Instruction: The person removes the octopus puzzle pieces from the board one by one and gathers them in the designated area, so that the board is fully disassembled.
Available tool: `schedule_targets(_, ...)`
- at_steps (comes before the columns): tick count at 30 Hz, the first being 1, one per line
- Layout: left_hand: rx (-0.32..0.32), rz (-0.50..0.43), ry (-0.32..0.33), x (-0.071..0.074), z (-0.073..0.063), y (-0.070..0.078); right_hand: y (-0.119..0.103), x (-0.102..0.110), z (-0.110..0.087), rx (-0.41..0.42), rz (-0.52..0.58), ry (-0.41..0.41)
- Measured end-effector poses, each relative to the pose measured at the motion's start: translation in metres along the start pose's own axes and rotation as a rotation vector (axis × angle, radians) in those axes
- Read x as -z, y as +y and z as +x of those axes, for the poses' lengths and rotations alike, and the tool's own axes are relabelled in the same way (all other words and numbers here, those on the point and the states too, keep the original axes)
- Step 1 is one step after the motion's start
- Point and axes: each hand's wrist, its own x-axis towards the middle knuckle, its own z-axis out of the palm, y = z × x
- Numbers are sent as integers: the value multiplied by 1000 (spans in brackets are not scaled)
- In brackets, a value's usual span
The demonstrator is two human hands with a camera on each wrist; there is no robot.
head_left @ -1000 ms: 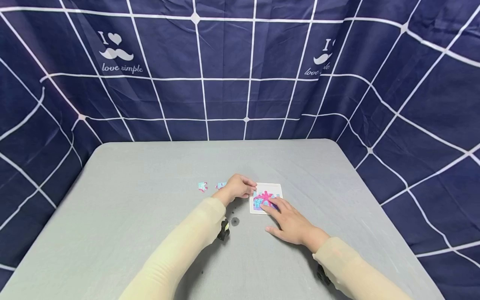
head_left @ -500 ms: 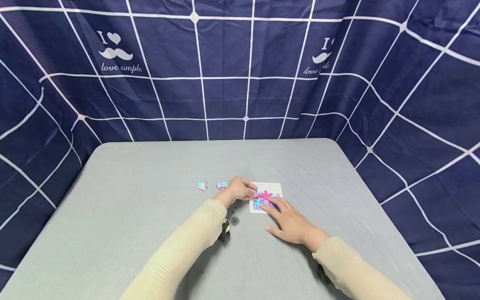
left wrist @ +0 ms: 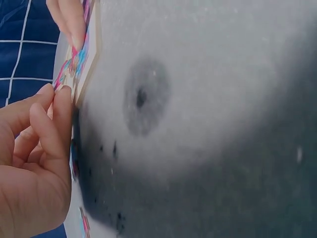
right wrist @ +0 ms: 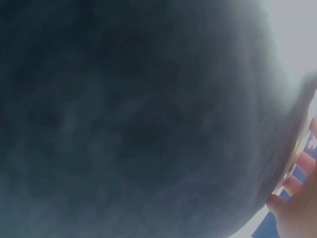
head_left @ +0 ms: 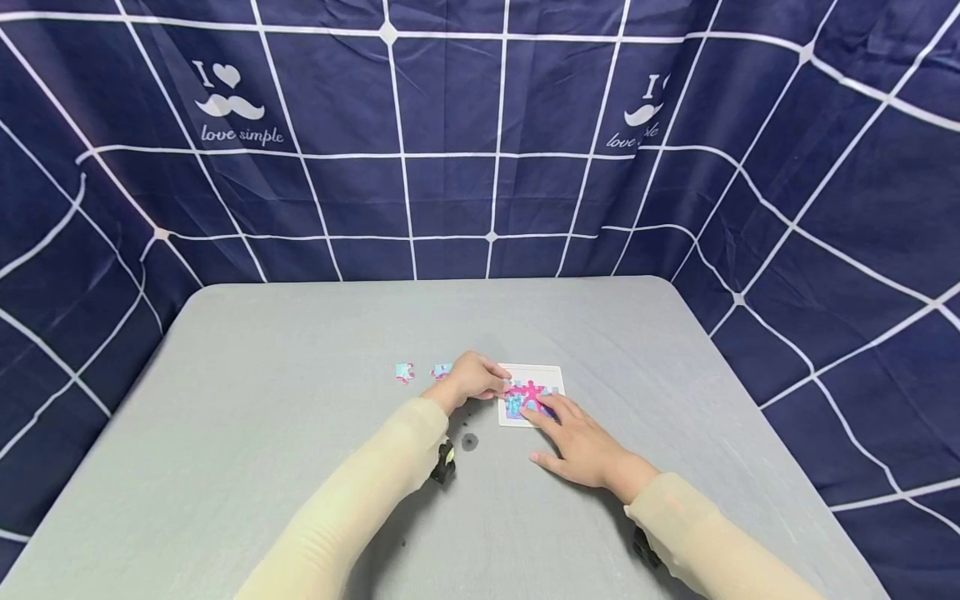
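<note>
A white jigsaw tray (head_left: 536, 372) lies right of centre on the grey table, its lower part filled with blue, purple and pink puzzle pieces (head_left: 531, 392). At its left edge my left hand (head_left: 471, 377) pinches a small puzzle piece between thumb and fingertips. Those fingertips hide most of the piece; in the left wrist view a bit of pink shows by the left hand (left wrist: 37, 148). My right hand (head_left: 585, 442) rests its spread fingers on the tray's lower right part. Only part of the right hand (right wrist: 297, 198) appears in the right wrist view.
Two loose puzzle pieces lie left of the tray: one piece (head_left: 405, 372) apart, another piece (head_left: 440, 372) partly behind the left hand. A dark round spot (head_left: 469, 442) marks the table (head_left: 300, 417) below the left hand. Blue checked cloth (head_left: 450, 192) hangs around the table.
The left hand has shifted slightly down and left at the tray's edge, with pink now showing by its fingertips. My right hand stays almost still.
</note>
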Motion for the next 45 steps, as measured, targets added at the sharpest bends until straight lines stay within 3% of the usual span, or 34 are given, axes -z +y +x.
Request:
schedule_targets(8,14,-29,-25,13,-4,-4,-1,1,1,-34,1,-40)
schedule_targets(17,6,-36,-59,29,-13,-11,-4,3,1,-18,5,-17)
schedule_targets(24,11,-57,-88,42,-20,-17,-4,4,1,-53,20,-64)
schedule_targets(32,23,-45,-78,59,-30,-25,-4,3,0,-13,19,-7)
schedule_targets(45,41,-39,-35,90,-47,-41,-3,3,0,-27,19,-27)
